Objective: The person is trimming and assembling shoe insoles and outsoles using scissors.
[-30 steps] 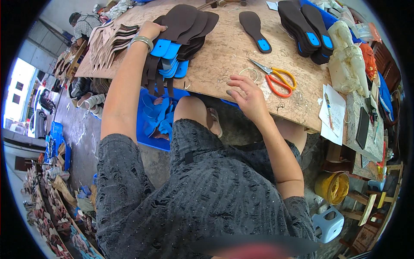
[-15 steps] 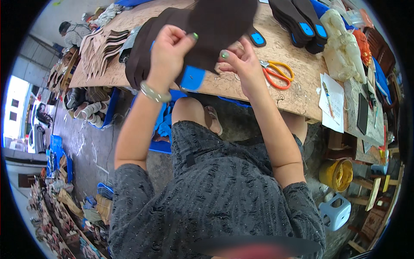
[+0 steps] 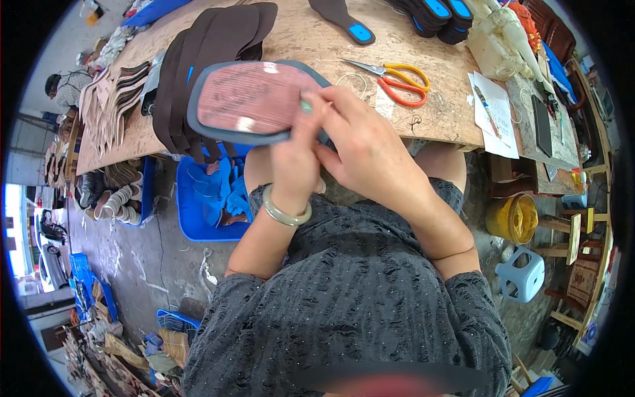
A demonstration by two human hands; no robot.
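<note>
In front of me, over the table edge, is a sole-shaped piece (image 3: 248,98) with a pinkish-brown ribbed face, two pale patches and a dark blue-grey border. My left hand (image 3: 297,155), wearing a pale bangle, is closed on its nearer end and smeared by motion. My right hand (image 3: 370,149) closes around the same end, partly hiding it and the left fingers. Behind the piece, a fanned stack of dark brown insoles (image 3: 228,33) lies at the left of the table. One dark insole with a blue heel patch (image 3: 360,33) lies farther back.
Orange-and-yellow-handled scissors (image 3: 405,83) lie on the wooden table (image 3: 450,112). More insoles (image 3: 433,26) are stacked at the back right. Paper with a pen (image 3: 493,119) sits at the right edge. Below are a blue bin of blue scraps (image 3: 188,228) and a yellow bucket (image 3: 503,221).
The dark insoles with a blue heel patch have left my hands; a pinkish, dark-bordered piece is in them now. My hands have come together, lower and closer to my body.
</note>
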